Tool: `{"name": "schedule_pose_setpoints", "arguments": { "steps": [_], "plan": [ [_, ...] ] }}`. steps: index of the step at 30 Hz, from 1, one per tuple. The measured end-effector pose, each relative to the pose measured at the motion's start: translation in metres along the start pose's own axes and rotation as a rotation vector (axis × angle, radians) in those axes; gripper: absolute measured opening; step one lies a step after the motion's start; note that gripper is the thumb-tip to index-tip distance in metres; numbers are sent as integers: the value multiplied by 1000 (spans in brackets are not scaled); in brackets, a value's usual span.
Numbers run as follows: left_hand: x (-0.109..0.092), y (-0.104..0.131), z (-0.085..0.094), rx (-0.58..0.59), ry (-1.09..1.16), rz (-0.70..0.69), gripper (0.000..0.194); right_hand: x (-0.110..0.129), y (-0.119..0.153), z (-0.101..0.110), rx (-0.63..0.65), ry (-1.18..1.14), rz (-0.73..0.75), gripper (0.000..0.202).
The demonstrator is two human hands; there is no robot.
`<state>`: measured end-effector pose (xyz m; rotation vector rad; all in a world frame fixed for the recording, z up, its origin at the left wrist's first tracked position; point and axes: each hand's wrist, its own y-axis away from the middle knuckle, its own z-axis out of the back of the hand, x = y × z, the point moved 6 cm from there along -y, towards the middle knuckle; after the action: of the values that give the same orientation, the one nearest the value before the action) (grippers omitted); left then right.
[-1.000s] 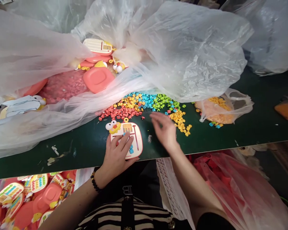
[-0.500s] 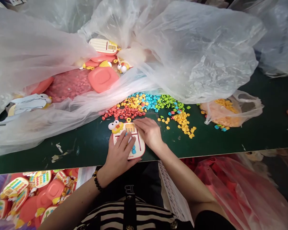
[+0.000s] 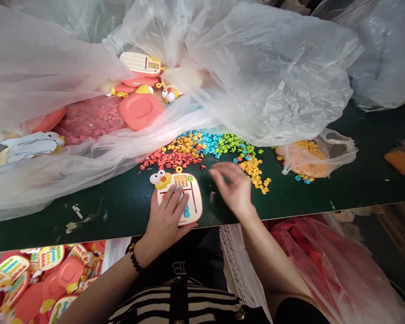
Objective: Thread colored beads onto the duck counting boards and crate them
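A flat white toy board (image 3: 197, 193) with red edging lies at the table's front edge. It has a yellow duck head (image 3: 161, 179) with big white eyes and a yellow ring on top. One green piece (image 3: 190, 178) sits at its upper right, and blue pieces (image 3: 186, 210) show lower down. My left hand (image 3: 167, 213) holds the board at its lower left, fingers across its face and thumb along the bottom edge. Off to the right, my right hand (image 3: 234, 186) hovers with loosely curled fingers, slightly blurred. No piece shows between its fingertips. Yellow pieces (image 3: 254, 173) lie beside it.
Behind the board are heaps of red pieces (image 3: 172, 159), blue pieces (image 3: 205, 141) and green pieces (image 3: 236, 144). Large clear plastic bags (image 3: 273, 67) cover the table's back. A small bag (image 3: 337, 153) stands right. Finished-looking toys (image 3: 50, 279) fill a container below left.
My right hand has moved from the board's upper right corner out to the right. The green piece there is now uncovered. My left hand has stayed on the board.
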<state>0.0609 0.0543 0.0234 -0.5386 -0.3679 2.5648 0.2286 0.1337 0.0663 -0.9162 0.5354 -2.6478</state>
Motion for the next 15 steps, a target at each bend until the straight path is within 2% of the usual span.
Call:
{"name": "schedule_pose_setpoints", "arguments": {
  "steps": [2, 5, 7, 9, 11, 15],
  "plan": [
    [0, 0, 0, 2, -5, -6, 57, -27, -9, 14, -76, 195, -108, 21],
    [0, 0, 1, -13, -12, 1, 56, -59, -16, 10, 56, 394, -190, 19],
    [0, -1, 1, -18, -11, 5, 56, -62, -17, 4, 73, 381, -189, 21],
    [-1, -1, 1, -11, -9, 5, 57, -48, -17, -2, 18, 245, -131, 22],
    [-1, -1, 1, -5, -9, 4, 57, -23, -15, -14, 14, 53, -28, 22],
    [0, -1, 1, -11, -13, 7, 56, 21, -8, -41, 209, -142, 176, 20]
  ]
}}
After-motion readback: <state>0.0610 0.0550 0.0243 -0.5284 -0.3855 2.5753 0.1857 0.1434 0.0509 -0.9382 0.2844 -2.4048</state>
